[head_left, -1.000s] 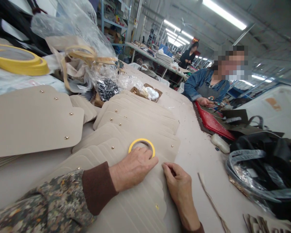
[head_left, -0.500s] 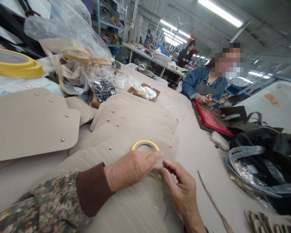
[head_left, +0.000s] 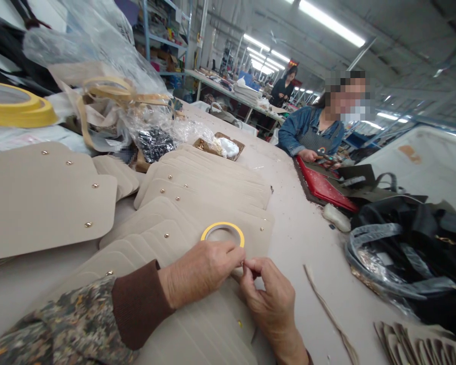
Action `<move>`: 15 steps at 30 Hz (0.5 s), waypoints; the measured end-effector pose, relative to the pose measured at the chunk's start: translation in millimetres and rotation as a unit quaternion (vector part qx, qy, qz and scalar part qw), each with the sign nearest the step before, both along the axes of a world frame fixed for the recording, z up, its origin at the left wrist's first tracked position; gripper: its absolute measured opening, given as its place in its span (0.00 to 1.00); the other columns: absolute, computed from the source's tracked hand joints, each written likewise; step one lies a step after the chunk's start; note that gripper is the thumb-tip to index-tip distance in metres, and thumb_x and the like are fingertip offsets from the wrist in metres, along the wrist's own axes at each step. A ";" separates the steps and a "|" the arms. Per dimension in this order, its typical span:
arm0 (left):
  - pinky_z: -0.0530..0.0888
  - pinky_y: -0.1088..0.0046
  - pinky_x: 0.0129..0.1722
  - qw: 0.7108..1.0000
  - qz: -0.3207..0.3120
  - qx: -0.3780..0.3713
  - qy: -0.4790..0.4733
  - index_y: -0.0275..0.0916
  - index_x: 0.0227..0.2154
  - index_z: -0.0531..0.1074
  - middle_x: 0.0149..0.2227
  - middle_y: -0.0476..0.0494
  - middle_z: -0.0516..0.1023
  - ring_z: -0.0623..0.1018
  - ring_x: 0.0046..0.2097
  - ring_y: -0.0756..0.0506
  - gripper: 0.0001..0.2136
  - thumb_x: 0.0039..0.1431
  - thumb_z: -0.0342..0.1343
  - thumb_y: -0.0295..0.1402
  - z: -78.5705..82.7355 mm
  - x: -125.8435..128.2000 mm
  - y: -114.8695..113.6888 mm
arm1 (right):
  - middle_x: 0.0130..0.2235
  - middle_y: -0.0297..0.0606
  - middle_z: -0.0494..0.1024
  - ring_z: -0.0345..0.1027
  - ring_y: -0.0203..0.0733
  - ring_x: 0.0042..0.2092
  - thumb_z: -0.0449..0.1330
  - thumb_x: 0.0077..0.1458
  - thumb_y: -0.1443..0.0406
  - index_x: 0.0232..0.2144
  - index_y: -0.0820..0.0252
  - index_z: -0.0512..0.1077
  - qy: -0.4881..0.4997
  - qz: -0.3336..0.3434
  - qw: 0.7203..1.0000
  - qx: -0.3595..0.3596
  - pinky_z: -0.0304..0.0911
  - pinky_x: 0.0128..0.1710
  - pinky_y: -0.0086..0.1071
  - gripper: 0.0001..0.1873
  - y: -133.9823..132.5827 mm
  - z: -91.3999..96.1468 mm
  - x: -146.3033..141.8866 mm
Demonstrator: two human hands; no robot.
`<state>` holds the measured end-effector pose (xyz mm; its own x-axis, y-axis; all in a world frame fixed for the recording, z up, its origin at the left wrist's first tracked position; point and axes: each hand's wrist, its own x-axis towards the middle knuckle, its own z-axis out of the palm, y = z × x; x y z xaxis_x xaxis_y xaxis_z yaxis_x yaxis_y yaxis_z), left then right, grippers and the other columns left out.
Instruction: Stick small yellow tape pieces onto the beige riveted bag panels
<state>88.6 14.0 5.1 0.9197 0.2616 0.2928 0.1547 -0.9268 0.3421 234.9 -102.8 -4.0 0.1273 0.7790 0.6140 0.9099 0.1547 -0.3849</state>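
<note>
My left hand (head_left: 203, 271) rests on a fanned row of beige leather panels (head_left: 197, 213) with small brass studs, its fingers curled against a small yellow tape roll (head_left: 222, 232) lying on the panels. My right hand (head_left: 268, 299) is beside it, thumb and forefinger pinched together at my left fingertips, just below the roll. What the pinch holds is too small to make out. A tiny yellow bit (head_left: 238, 322) sits on a panel near my right hand.
More beige panels (head_left: 41, 197) lie at left, with big yellow tape rolls (head_left: 11, 104) and plastic bags (head_left: 110, 76) behind. A person in a denim jacket (head_left: 307, 134) works over a red mat (head_left: 323, 187). Black bags (head_left: 414, 248) sit at right.
My right hand has moved up from lying on the panels to meet my left fingertips and closed into a pinch. The left hand has shifted slightly on the tape roll.
</note>
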 end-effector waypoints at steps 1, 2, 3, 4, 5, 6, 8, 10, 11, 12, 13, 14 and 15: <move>0.65 0.72 0.28 1.000 0.004 0.005 -0.002 0.38 0.34 0.65 0.31 0.48 0.70 0.70 0.31 0.47 0.05 0.65 0.46 0.25 0.4 0.5 -0.4 | 0.25 0.33 0.76 0.69 0.34 0.25 0.55 0.56 0.71 0.32 0.58 0.74 0.024 -0.011 1.000 -0.008 0.64 0.28 0.25 0.07 0.0 0.8 -2.0; 0.64 0.72 0.27 1.000 0.005 0.009 -0.007 0.38 0.34 0.65 0.31 0.48 0.69 0.69 0.30 0.47 0.05 0.65 0.46 0.25 0.7 1.0 -1.2 | 0.24 0.33 0.75 0.68 0.34 0.25 0.56 0.55 0.69 0.30 0.58 0.74 0.064 -0.025 0.997 -0.024 0.64 0.28 0.26 0.07 0.2 2.0 -4.2; 0.64 0.72 0.26 1.000 0.007 0.014 -0.018 0.39 0.33 0.65 0.31 0.47 0.69 0.69 0.29 0.47 0.06 0.65 0.46 0.25 1.1 1.4 -2.4 | 0.23 0.33 0.75 0.68 0.34 0.24 0.56 0.55 0.67 0.29 0.58 0.74 0.123 -0.041 0.990 -0.047 0.64 0.27 0.26 0.07 0.8 3.5 -6.1; 0.63 0.72 0.26 0.999 0.009 0.017 -0.030 0.39 0.33 0.65 0.30 0.47 0.68 0.68 0.29 0.47 0.06 0.64 0.45 0.25 1.5 1.7 -3.7 | 0.22 0.32 0.75 0.67 0.34 0.23 0.57 0.55 0.65 0.27 0.58 0.74 0.194 -0.057 0.977 -0.075 0.64 0.25 0.26 0.07 1.7 5.1 -7.1; 0.62 0.72 0.25 0.999 0.009 0.020 -0.044 0.38 0.32 0.65 0.30 0.47 0.68 0.68 0.28 0.47 0.07 0.64 0.44 0.24 1.8 1.9 -5.1 | 0.21 0.32 0.74 0.66 0.34 0.22 0.58 0.55 0.62 0.26 0.59 0.74 0.268 -0.072 0.955 -0.102 0.63 0.23 0.26 0.09 2.8 6.4 -6.8; 0.62 0.72 0.25 0.998 0.008 0.024 -0.058 0.38 0.32 0.65 0.30 0.47 0.68 0.67 0.28 0.47 0.07 0.64 0.44 0.24 2.1 1.9 -6.2 | 0.19 0.31 0.73 0.65 0.34 0.20 0.59 0.54 0.59 0.25 0.59 0.73 0.338 -0.089 0.929 -0.122 0.62 0.21 0.26 0.11 3.9 7.2 -4.6; 0.62 0.72 0.25 0.997 0.009 0.035 -0.075 0.38 0.32 0.65 0.29 0.47 0.68 0.67 0.28 0.48 0.08 0.64 0.43 0.23 1.6 1.6 -7.0 | 0.17 0.30 0.71 0.64 0.34 0.19 0.62 0.50 0.54 0.24 0.61 0.73 0.439 -0.120 0.879 -0.141 0.61 0.19 0.26 0.15 5.9 7.0 5.5; 0.63 0.71 0.25 0.996 0.025 0.055 -0.064 0.39 0.32 0.65 0.30 0.48 0.68 0.67 0.29 0.47 0.08 0.65 0.43 0.24 -0.5 1.4 -4.9 | 0.17 0.31 0.71 0.64 0.34 0.18 0.66 0.44 0.51 0.24 0.62 0.73 0.487 -0.146 0.846 -0.158 0.60 0.19 0.27 0.19 6.9 4.4 20.7; 0.64 0.71 0.26 0.996 0.039 0.066 -0.046 0.39 0.32 0.65 0.30 0.47 0.69 0.68 0.30 0.47 0.08 0.65 0.44 0.24 -1.9 1.5 -2.8 | 0.18 0.32 0.72 0.64 0.34 0.18 0.67 0.42 0.50 0.24 0.63 0.74 0.498 -0.151 0.836 -0.173 0.61 0.19 0.27 0.20 6.8 2.4 28.6; 0.65 0.71 0.28 0.996 0.052 0.075 -0.024 0.39 0.32 0.65 0.31 0.47 0.69 0.68 0.31 0.46 0.07 0.65 0.45 0.24 -3.4 1.9 -0.4 | 0.19 0.33 0.73 0.64 0.33 0.18 0.68 0.41 0.50 0.25 0.64 0.75 0.501 -0.153 0.830 -0.190 0.61 0.20 0.26 0.22 6.4 0.1 35.7; 0.66 0.70 0.30 0.995 0.060 0.081 -0.001 0.39 0.33 0.65 0.32 0.47 0.70 0.69 0.33 0.45 0.06 0.65 0.46 0.24 -4.7 2.4 2.1 | 0.20 0.34 0.74 0.64 0.33 0.19 0.68 0.41 0.50 0.26 0.65 0.75 0.499 -0.151 0.828 -0.205 0.62 0.20 0.26 0.22 5.8 -2.2 41.5; 0.67 0.69 0.31 0.994 0.064 0.082 0.021 0.39 0.33 0.65 0.33 0.46 0.71 0.70 0.34 0.45 0.06 0.65 0.48 0.24 -5.8 3.2 4.3 | 0.20 0.34 0.74 0.64 0.32 0.19 0.68 0.41 0.50 0.27 0.66 0.76 0.496 -0.149 0.827 -0.218 0.62 0.21 0.26 0.23 5.1 -4.6 45.7; 0.68 0.69 0.32 0.994 0.065 0.080 0.040 0.39 0.34 0.66 0.34 0.45 0.71 0.70 0.36 0.44 0.05 0.64 0.49 0.23 -6.7 4.0 6.1 | 0.20 0.34 0.74 0.64 0.32 0.19 0.68 0.41 0.50 0.27 0.66 0.76 0.492 -0.147 0.828 -0.227 0.62 0.21 0.26 0.23 4.5 -6.8 48.3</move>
